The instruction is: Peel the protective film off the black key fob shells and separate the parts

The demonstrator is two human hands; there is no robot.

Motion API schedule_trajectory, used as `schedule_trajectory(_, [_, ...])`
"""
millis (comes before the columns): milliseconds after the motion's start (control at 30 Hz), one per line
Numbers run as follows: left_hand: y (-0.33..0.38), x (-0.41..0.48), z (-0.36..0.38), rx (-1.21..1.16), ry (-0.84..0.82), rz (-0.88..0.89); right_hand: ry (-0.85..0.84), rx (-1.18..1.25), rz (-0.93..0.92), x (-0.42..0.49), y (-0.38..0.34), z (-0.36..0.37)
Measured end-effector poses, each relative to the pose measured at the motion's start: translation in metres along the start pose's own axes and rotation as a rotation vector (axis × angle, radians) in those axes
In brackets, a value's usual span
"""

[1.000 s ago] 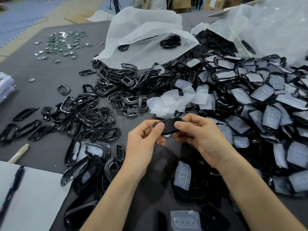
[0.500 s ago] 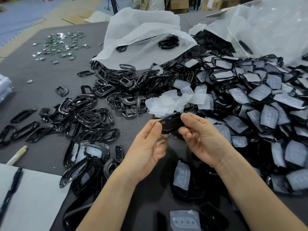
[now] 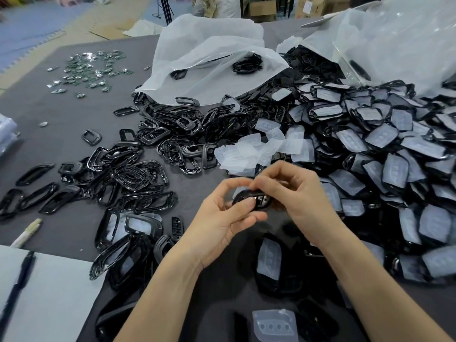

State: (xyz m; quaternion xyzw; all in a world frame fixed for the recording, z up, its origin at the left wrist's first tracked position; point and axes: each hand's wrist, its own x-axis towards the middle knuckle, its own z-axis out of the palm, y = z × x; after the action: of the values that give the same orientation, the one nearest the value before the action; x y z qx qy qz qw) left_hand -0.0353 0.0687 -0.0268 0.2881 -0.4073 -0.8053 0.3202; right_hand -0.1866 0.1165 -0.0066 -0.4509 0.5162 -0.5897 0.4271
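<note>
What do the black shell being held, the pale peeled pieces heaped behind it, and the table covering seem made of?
The black shell: probably hard plastic, glossy, with bright highlights. The pale peeled pieces: likely thin translucent plastic film, milky, with moulded button dimples. The table covering: seemingly grey fabric or felt, matte, no glare.

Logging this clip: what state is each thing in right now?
key fob shell: held between both hands.
left hand: grips the shell.
right hand: pinches at the shell's upper edge.
white bag: mouth open, black parts inside.
pen: lying on the white sheet.
</note>
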Motion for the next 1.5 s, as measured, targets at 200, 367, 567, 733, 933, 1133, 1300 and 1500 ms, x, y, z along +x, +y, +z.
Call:
schedule_trajectory(200, [0.011,0.007,-0.011,-0.173,0.403,0.29,0.134,-0.713,-0.207,0.001,0.017,0.009])
schedule_trajectory(367, [0.013,0.006,-0.011,-0.178,0.451,0.282,-0.079,-1.061,-0.148,0.003,0.033,0.011])
schedule_trajectory(567, [0.01,0.006,-0.01,-0.03,0.383,0.286,0.027,-1.259,-0.274,0.004,0.03,0.025])
schedule_trajectory(733, [0.004,0.009,-0.009,-0.051,0.322,0.268,0.206,-1.076,-0.392,0.004,0.025,0.032])
schedule_trajectory(933, [0.0,0.01,-0.011,-0.016,0.31,0.259,0.382,0.065,0.0,0.007,0.011,0.013])
schedule_trajectory(1133, [0.001,0.008,-0.008,0.031,0.289,0.246,0.349,0.501,0.137,0.011,0.009,0.007])
schedule_trajectory(1300, [0.002,0.007,-0.006,0.023,0.271,0.246,0.315,0.539,0.169,0.01,0.006,0.006])
schedule_trajectory(1500, [0.001,0.007,-0.006,0.031,0.271,0.254,0.27,0.54,0.165,0.009,0.005,0.005])
